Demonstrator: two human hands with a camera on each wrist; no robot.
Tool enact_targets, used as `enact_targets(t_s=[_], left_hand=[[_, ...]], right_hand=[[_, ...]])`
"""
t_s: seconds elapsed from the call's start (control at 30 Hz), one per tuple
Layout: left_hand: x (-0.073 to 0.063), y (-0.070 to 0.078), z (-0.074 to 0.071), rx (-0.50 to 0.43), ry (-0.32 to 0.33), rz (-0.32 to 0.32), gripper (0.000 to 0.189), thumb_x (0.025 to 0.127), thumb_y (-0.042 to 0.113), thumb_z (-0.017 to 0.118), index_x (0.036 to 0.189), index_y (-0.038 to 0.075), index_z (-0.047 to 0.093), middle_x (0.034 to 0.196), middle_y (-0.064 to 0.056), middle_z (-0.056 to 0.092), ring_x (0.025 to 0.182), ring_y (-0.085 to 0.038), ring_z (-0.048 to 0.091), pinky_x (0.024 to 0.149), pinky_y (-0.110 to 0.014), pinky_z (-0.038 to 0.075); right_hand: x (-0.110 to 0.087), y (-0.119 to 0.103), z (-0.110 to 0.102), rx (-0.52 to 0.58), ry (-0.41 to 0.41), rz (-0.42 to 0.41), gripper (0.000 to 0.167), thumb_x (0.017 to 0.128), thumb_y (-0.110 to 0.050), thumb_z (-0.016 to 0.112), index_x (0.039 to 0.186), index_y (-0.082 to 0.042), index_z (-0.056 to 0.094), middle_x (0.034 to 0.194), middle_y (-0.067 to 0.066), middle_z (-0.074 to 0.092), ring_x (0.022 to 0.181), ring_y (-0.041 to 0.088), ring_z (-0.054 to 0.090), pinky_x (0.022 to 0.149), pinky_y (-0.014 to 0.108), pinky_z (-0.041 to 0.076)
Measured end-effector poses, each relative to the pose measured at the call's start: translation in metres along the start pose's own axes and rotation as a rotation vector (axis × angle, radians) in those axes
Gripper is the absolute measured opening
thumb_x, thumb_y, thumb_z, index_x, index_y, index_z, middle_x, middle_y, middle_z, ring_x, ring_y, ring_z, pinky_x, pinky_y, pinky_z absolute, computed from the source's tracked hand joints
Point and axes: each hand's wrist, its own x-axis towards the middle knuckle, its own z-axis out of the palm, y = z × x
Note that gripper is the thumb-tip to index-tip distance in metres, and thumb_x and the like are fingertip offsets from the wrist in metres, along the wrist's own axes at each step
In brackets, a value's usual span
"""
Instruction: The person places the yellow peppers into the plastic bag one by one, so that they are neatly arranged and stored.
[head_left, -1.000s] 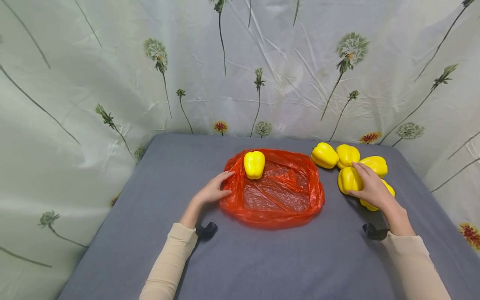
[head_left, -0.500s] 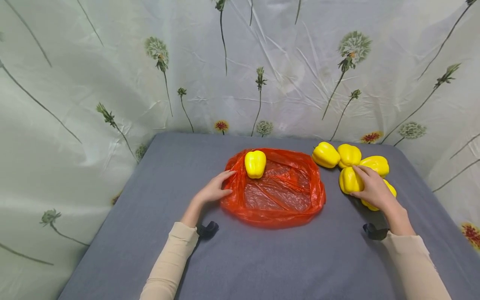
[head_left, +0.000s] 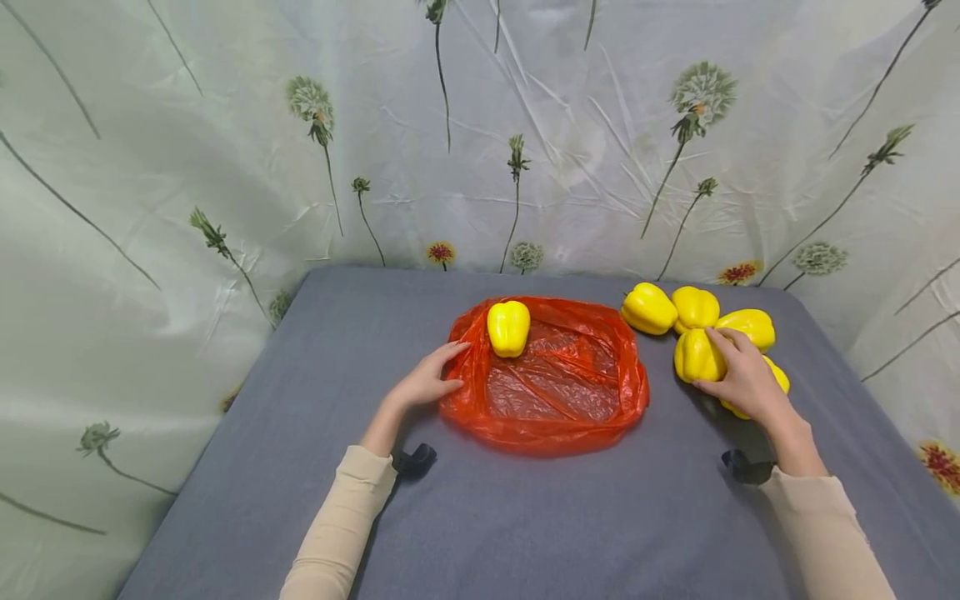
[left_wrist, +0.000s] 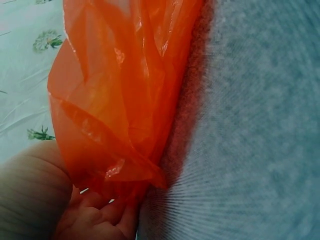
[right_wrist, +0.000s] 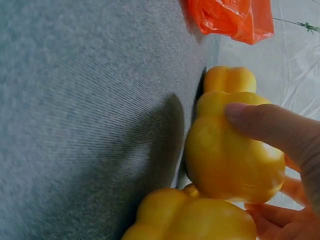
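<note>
My left hand (head_left: 423, 382) holds the left side of a red plastic bag (head_left: 555, 437), whose mouth is spread wide on the table. In the left wrist view, thin red film (left_wrist: 115, 100) lies between the thumb and fingers. One yellow bell pepper (head_left: 508, 329) sits inside the bag, at its back left. At the right, my right hand (head_left: 750, 379) grips another yellow bell pepper (head_left: 697, 357) between thumb and fingers. The right wrist view has the thumb across this pepper (right_wrist: 225, 155), with a neighbouring pepper (right_wrist: 190, 220) close below.
Around the gripped pepper lie several more yellow peppers, among them one at the far left of the group (head_left: 648, 309) and one partly under the right hand (head_left: 780, 375). A grey cloth (head_left: 525, 533) covers the table. Behind hangs a flower-print curtain (head_left: 585, 167).
The right hand's fingers have settled on the pepper, which has shifted very slightly away from me. The left hand and the bag stay where they were.
</note>
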Motion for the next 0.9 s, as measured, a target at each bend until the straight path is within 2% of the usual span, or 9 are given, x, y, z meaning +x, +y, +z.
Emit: enact_targets(t_s=[0.1, 0.37, 0.67, 0.9], left_hand=[[0.000, 0.000, 0.000, -0.002, 0.003, 0.001, 0.063, 0.086, 0.008, 0.060, 0.143, 0.004, 0.036, 0.150, -0.022, 0.032, 0.139, -0.039, 0.030, 0.113, -0.053, 0.028], [0.000, 0.000, 0.000, 0.005, -0.002, 0.006, 0.063, 0.085, 0.007, 0.060, 0.143, 0.003, 0.036, 0.150, -0.022, 0.032, 0.139, -0.040, 0.030, 0.114, -0.053, 0.027], [0.001, -0.002, 0.001, 0.019, 0.001, 0.019, 0.063, 0.085, 0.006, 0.060, 0.143, 0.003, 0.036, 0.150, -0.022, 0.033, 0.139, -0.039, 0.031, 0.113, -0.052, 0.028], [0.001, -0.002, 0.001, 0.013, 0.002, 0.019, 0.063, 0.085, 0.005, 0.060, 0.143, 0.001, 0.035, 0.149, -0.024, 0.032, 0.139, -0.040, 0.030, 0.114, -0.053, 0.027]], right_hand=[[-0.001, -0.003, 0.002, 0.014, 0.048, -0.013, 0.084, 0.066, -0.006, 0.080, 0.135, 0.013, 0.037, 0.126, 0.037, 0.037, 0.111, 0.050, 0.039, 0.086, 0.065, 0.036], [-0.005, -0.016, 0.001, 0.042, 0.107, -0.013, 0.085, 0.066, -0.005, 0.081, 0.136, 0.010, 0.038, 0.127, 0.035, 0.037, 0.112, 0.048, 0.038, 0.087, 0.064, 0.036], [-0.006, -0.034, 0.007, 0.063, 0.210, -0.114, 0.082, 0.058, -0.002, 0.085, 0.129, 0.009, 0.046, 0.123, 0.032, 0.042, 0.109, 0.046, 0.041, 0.086, 0.062, 0.037], [-0.004, -0.047, 0.012, 0.069, 0.223, -0.164, 0.082, 0.057, -0.003, 0.085, 0.129, 0.008, 0.047, 0.123, 0.030, 0.044, 0.109, 0.044, 0.042, 0.087, 0.061, 0.038]])
